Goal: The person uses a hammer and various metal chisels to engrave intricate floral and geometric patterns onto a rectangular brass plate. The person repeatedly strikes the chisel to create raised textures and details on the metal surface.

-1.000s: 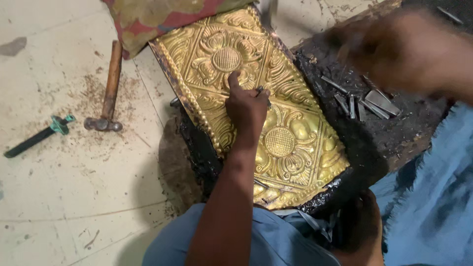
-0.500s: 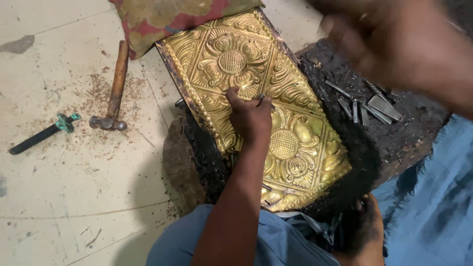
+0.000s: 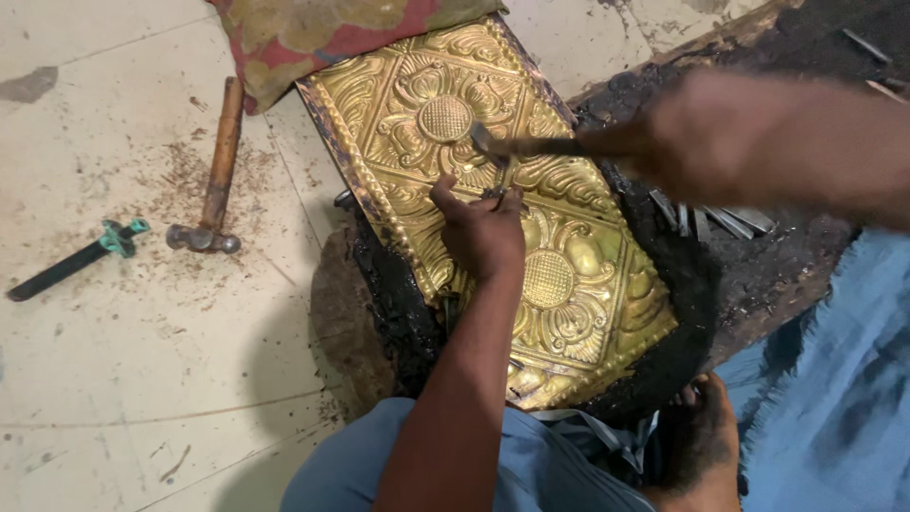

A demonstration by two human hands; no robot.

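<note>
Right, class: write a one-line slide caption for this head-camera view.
Left hand steadies a punch on an embossed brass panel while the blurred right hand swings a small hammer; a spare hammer lies alongside.

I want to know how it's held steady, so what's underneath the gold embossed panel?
The gold embossed panel lies on a black pitch-like bed, which shows around its lower edges. What sits directly beneath the metal is covered. The left hand rests on top.

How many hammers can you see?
2. One wooden-handled hammer lies on the floor left of the gold panel; the right hand swings another hammer above the panel.
</note>
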